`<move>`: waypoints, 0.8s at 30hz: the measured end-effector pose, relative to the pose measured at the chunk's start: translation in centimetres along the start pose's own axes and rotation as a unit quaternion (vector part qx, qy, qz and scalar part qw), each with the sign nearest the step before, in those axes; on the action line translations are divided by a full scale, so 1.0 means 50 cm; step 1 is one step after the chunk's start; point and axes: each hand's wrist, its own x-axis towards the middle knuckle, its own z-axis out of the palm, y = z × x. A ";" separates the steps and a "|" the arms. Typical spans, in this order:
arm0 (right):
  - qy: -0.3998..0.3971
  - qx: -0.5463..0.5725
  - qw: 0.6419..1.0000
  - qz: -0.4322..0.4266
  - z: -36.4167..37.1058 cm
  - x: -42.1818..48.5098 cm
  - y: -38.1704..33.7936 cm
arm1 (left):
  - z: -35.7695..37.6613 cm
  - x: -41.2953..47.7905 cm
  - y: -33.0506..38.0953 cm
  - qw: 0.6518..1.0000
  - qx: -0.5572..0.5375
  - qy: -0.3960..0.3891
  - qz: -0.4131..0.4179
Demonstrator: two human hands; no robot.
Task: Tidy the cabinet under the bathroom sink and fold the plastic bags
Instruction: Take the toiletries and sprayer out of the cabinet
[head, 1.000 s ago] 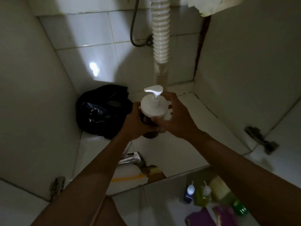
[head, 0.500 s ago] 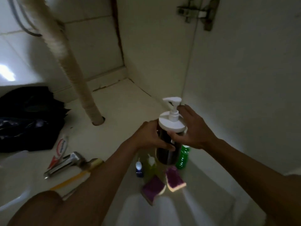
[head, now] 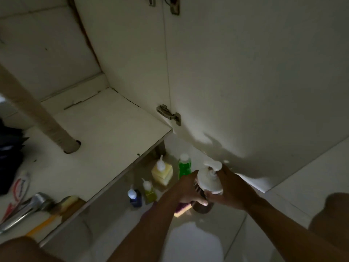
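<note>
Both hands hold a dark pump bottle [head: 209, 181] with a white cap and pump head, low over the bathroom floor just outside the cabinet. My left hand [head: 187, 188] grips its left side. On the bottle's right, my right hand [head: 229, 188] wraps around it below the cap. The bottle's base hangs close to the floor beside a purple and yellow sponge [head: 181, 209]. A black plastic bag [head: 9, 157] lies at the far left on the cabinet floor [head: 105, 133], mostly cut off by the frame edge.
On the floor stand a green bottle [head: 184, 167], a yellow bottle [head: 162, 172], a small yellow-green one [head: 149, 190] and a small blue one [head: 134, 197]. A toothpaste tube [head: 19, 188], a metal tap [head: 24, 208] and a drain pipe [head: 37, 114] are in the cabinet. The open door [head: 245, 91] stands right.
My hands carried the pump bottle out of the cabinet, rightward and down toward the floor by the other bottles. The view swung right with them.
</note>
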 end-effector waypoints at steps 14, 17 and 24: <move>-0.055 0.082 0.985 0.141 0.035 -0.003 0.034 | 0.070 0.054 -0.060 0.994 -0.095 0.026 -0.043; -0.090 0.092 0.971 0.200 0.040 0.004 0.035 | 0.069 0.055 -0.056 0.994 -0.098 0.028 -0.041; -0.153 0.042 0.917 0.365 0.042 0.037 0.012 | 0.059 0.031 -0.074 0.997 -0.038 0.036 -0.053</move>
